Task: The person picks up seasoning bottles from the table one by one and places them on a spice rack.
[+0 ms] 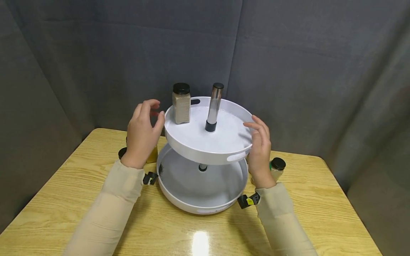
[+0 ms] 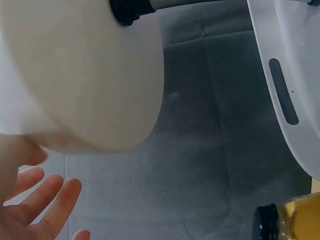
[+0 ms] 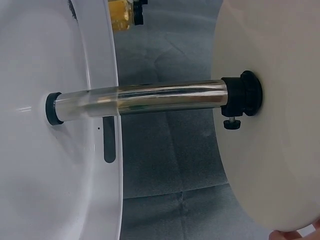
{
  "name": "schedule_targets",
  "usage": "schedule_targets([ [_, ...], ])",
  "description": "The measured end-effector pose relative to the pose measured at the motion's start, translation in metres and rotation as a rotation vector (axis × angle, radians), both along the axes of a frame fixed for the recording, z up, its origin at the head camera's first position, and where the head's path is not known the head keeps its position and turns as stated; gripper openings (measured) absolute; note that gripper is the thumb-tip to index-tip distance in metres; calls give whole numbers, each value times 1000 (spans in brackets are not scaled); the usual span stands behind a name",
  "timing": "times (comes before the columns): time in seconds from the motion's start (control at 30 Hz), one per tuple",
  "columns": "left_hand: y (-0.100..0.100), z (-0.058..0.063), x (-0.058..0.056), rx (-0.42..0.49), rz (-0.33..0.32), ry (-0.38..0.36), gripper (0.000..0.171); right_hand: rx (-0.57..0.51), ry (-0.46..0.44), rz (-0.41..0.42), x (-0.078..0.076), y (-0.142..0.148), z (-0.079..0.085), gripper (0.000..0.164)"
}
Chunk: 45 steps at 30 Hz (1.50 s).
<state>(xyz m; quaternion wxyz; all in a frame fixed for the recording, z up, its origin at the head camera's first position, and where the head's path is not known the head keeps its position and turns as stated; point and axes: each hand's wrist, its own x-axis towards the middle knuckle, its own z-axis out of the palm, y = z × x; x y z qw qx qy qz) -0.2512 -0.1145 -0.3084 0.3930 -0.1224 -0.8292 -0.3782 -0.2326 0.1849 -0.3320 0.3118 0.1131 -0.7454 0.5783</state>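
Note:
A white two-tier round tray stand rises around a metal post (image 1: 214, 106). On its upper tray (image 1: 198, 156), at the left, stands a square clear jar (image 1: 182, 106) with a black lid and beige powder inside. My left hand (image 1: 142, 131) is beside the upper tray's left rim, fingers loosely bent and holding nothing; its thumb is close to the rim, and contact is unclear. My right hand (image 1: 260, 149) lies along the right rim, with loosely extended fingers reaching over the edge. Its thumb is hidden. Underneath, the lower tray (image 1: 205, 192) holds nothing visible.
Partly behind my left hand are dark-lidded jars, including one with yellow contents (image 2: 302, 217). Behind my right wrist stands a black-lidded jar (image 1: 277, 167). A wooden table (image 1: 304, 206) carries the stand, and grey cloth (image 1: 128, 53) hangs behind.

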Motion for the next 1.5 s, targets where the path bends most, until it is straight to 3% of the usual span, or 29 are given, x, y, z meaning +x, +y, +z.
schedule_targets([
  [0.4,-14,-27,18,1,32,-41,34,-10,30,2,3,1,0,43],
  [0.73,-29,-57,21,77,72,-84,39,5,44,-9,2,3,-2,44],
  [0.97,-39,-65,23,104,91,-123,46,-4,56,-6,3,1,-1,44],
  [1.17,-53,-62,26,51,96,-235,52,9,99,-5,1,0,-1,43],
  [1.5,-67,-57,35,-65,83,-551,83,11,106,-15,3,0,-1,45],
])
